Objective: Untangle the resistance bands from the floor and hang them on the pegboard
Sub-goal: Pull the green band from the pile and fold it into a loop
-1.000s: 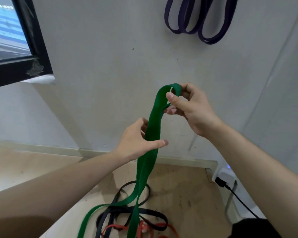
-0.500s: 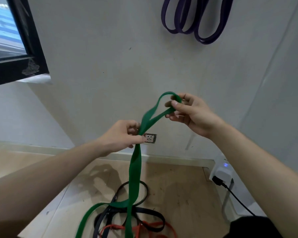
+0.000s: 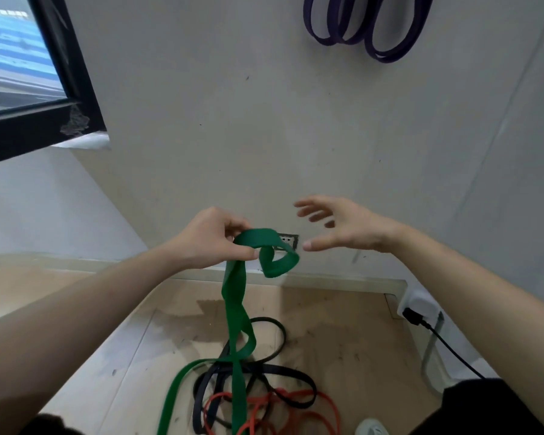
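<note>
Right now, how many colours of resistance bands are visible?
4: wide green rubber band in the left hand; black and red on the floor; purple on the wall.

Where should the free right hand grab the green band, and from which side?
Probably the small loop end of the green band jutting right of the left hand, which pinches the band just behind it. The open right hand is level with it, so come from the right; a thumb through the open loop should hold.
</note>
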A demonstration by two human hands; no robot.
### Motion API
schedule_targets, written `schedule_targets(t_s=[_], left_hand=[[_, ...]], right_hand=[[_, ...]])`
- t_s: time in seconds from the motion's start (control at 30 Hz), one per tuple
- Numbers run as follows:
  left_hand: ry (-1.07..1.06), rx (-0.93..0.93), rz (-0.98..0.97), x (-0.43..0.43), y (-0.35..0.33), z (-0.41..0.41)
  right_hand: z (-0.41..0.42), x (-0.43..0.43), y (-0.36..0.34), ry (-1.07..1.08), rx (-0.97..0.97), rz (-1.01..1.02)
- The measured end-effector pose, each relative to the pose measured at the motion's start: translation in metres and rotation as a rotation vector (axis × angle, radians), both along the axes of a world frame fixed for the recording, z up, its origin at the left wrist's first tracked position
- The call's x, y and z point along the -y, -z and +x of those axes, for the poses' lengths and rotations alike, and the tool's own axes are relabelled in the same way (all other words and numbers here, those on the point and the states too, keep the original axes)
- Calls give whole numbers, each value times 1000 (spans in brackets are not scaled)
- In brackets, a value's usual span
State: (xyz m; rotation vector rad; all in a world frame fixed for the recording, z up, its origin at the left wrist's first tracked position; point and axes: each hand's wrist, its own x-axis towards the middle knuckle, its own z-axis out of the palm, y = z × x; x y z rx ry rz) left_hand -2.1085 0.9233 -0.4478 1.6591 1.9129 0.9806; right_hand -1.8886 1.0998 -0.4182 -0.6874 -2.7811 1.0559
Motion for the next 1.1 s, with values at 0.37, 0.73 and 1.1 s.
schedule_targets(t_s=[0.37,0.73,1.1], left_hand=[[18,70,27,-2,-1,16],[101,330,-48,-9,22,35],[138,456,-46,-26,33,63]], right_hand=[[-25,43,-6,-85,-116,-26],[-6,26,-68,240,-917,-426],[19,12,-83,366,-982,-338]])
